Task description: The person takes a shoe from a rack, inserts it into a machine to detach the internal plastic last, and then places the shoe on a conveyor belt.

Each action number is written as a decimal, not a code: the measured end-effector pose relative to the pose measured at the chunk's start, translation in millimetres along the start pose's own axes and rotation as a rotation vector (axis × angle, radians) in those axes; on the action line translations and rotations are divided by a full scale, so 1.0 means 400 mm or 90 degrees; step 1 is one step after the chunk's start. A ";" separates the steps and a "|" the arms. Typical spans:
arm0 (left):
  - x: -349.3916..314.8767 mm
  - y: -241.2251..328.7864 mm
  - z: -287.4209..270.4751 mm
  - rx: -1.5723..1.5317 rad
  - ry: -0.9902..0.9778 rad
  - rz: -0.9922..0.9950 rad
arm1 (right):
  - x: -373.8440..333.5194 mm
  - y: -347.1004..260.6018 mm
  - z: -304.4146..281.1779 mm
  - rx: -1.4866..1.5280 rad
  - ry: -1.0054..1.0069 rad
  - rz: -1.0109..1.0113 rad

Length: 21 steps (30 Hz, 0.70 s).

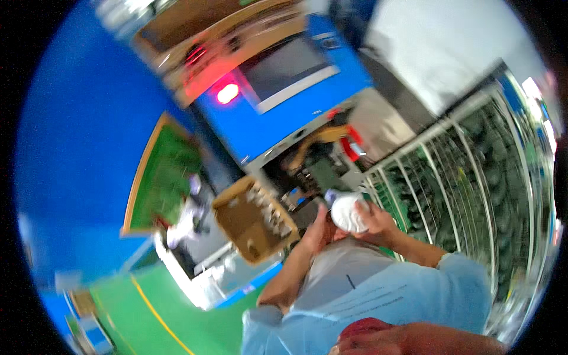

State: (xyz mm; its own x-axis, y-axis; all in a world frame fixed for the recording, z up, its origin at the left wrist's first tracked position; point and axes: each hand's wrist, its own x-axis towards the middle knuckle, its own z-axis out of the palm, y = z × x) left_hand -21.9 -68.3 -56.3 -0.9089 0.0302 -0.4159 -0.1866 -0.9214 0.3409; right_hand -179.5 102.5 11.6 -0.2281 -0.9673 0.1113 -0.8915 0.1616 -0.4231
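White rounded item [348,214]: in front of the light-blue shirt [426,290]
Right hand [377,225]: grasping the item's right side
Left hand [318,232]: just beside the item; cannot tell whether it grips anything
Cardboard box [239,228]: left of both hands, small pieces [274,218] inside

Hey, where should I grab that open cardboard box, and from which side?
Probably by two opposite walls of the cardboard box, coming from its right, the side nearest your left hand: the top is open and small pieces lie inside, so balanced support should keep it level.
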 end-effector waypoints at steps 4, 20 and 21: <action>-0.013 -0.040 0.020 -0.103 -0.095 -0.089 | 0.020 -0.068 -0.190 0.113 -0.296 0.069; 0.009 -0.068 0.096 0.278 0.254 -0.044 | -0.036 0.148 -0.197 1.006 0.178 0.243; 0.025 -0.066 0.085 0.250 0.260 -0.026 | -0.086 0.199 -0.232 1.039 0.239 0.241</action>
State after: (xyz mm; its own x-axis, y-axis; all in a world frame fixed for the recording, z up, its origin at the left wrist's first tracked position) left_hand -38.9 -30.3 -40.8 -0.6950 -0.1619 -0.7005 -0.4137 -0.7068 0.5738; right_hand -278.8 166.8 57.4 -0.6005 -0.7913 -0.1148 0.4659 -0.2296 -0.8546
